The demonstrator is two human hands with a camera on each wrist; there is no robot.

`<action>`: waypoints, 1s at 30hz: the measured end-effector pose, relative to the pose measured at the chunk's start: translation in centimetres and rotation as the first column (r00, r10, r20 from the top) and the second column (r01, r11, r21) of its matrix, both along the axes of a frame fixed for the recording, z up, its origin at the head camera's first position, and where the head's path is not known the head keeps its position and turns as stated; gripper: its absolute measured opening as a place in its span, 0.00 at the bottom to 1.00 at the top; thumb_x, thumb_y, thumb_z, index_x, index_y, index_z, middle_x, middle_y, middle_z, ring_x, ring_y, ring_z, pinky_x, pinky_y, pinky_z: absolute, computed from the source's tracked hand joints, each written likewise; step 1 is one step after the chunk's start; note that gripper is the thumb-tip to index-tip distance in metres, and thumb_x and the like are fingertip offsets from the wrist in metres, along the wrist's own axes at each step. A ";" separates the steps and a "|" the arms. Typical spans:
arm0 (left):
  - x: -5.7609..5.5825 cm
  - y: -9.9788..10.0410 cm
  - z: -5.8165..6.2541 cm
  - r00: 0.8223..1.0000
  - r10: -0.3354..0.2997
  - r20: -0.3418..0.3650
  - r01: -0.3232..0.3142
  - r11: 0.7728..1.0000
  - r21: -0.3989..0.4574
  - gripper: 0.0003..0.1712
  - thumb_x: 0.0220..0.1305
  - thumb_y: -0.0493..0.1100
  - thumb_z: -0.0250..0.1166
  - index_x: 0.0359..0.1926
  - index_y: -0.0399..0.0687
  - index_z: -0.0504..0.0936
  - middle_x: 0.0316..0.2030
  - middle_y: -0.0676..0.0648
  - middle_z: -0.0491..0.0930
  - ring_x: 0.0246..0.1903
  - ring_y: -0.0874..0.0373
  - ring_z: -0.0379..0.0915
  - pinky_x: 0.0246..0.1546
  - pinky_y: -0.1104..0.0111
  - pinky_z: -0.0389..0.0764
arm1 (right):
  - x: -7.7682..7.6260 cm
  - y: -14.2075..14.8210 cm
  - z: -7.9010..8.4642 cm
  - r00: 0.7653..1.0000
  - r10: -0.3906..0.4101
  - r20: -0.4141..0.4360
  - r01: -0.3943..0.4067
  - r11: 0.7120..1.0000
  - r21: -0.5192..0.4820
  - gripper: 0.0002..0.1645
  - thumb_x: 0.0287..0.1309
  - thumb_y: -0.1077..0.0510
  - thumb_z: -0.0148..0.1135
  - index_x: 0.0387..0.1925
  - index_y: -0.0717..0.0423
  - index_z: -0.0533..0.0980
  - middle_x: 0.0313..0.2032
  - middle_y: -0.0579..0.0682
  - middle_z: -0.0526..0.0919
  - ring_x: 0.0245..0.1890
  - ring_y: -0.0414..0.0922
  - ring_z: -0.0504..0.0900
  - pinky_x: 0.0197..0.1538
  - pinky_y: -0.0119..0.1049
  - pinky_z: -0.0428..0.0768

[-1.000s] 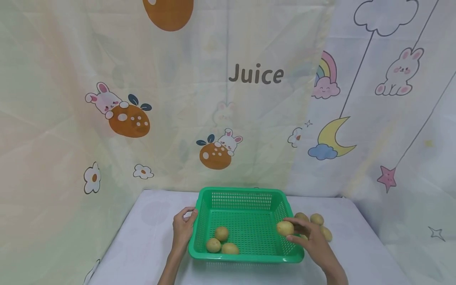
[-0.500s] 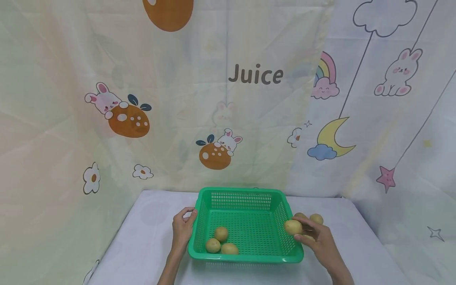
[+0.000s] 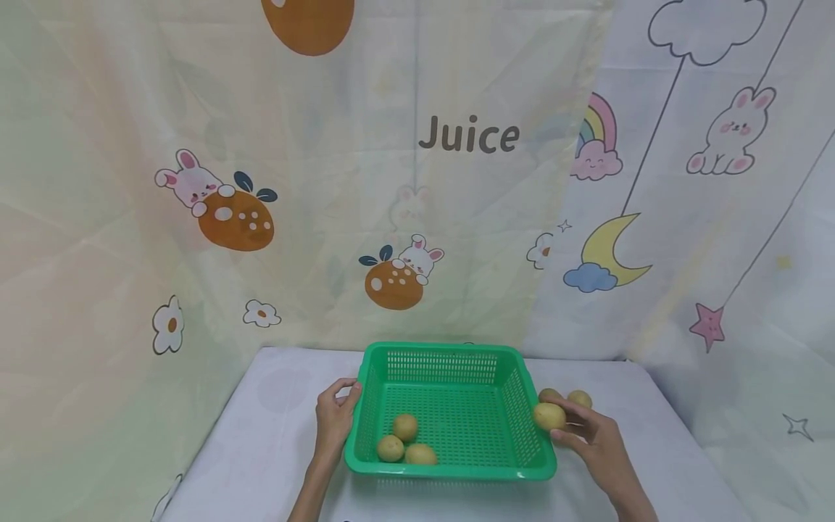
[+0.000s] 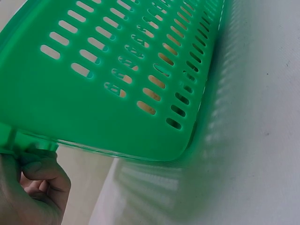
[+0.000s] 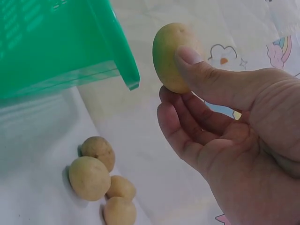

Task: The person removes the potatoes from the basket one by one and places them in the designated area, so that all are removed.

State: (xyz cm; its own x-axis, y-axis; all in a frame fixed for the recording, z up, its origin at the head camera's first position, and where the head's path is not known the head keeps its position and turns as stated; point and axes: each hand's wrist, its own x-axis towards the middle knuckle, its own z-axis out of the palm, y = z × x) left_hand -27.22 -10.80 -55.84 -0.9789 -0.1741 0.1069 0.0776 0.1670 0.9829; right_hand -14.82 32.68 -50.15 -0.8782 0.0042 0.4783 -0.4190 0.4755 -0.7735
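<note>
Right hand (image 3: 599,448) shifts rightward, pinching one potato (image 3: 549,417); four potatoes (image 5: 90,179) below fingers (image 5: 171,125), three potatoes (image 3: 405,428) leftward; left hand (image 3: 334,420) grips basket (image 3: 450,473).

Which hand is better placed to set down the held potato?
Likely the right hand: it pinches the potato near the loose potatoes; the left hand grips the opposite side of the basket.

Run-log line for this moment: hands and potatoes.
left hand: grips green basket | right hand: pinches potato beside basket | in basket: three potatoes | on table: four potatoes
</note>
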 end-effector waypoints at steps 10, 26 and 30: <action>0.1 0.2 0.3 1.000 -0.010 0.009 0.010 1.000 0.021 0.19 0.82 0.46 0.64 0.59 0.34 0.85 0.30 0.36 0.92 0.24 0.54 0.88 0.25 0.70 0.84 | 0.1 0.8 -0.5 0.993 -0.099 0.063 0.097 0.995 0.030 0.32 0.59 0.70 0.77 0.65 0.66 0.80 0.57 0.26 0.86 0.51 0.24 0.85 0.53 0.22 0.84; -0.1 0.0 0.0 1.000 0.011 0.022 -0.011 1.000 -0.003 0.16 0.82 0.44 0.63 0.58 0.36 0.86 0.29 0.38 0.92 0.23 0.55 0.88 0.25 0.70 0.84 | 0.9 2.3 -1.1 0.928 -0.227 0.295 0.193 0.971 0.139 0.34 0.62 0.65 0.77 0.69 0.62 0.77 0.66 0.65 0.85 0.50 0.21 0.82 0.53 0.27 0.86; -0.1 0.0 0.0 1.000 0.010 0.022 -0.010 1.000 0.000 0.16 0.82 0.44 0.63 0.58 0.36 0.86 0.29 0.38 0.92 0.23 0.55 0.87 0.25 0.70 0.84 | 0.9 2.7 -1.8 0.932 -0.230 0.278 0.196 0.970 0.145 0.33 0.61 0.66 0.78 0.67 0.61 0.79 0.64 0.63 0.87 0.49 0.20 0.82 0.52 0.27 0.87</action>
State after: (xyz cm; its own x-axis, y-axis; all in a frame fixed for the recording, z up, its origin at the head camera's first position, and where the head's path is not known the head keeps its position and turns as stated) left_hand -27.31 -10.81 -55.79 -0.9793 -0.1836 0.0850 0.0540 0.1676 0.9844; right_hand -13.88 35.40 -51.96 -0.9632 0.1674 0.2101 -0.0628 0.6203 -0.7819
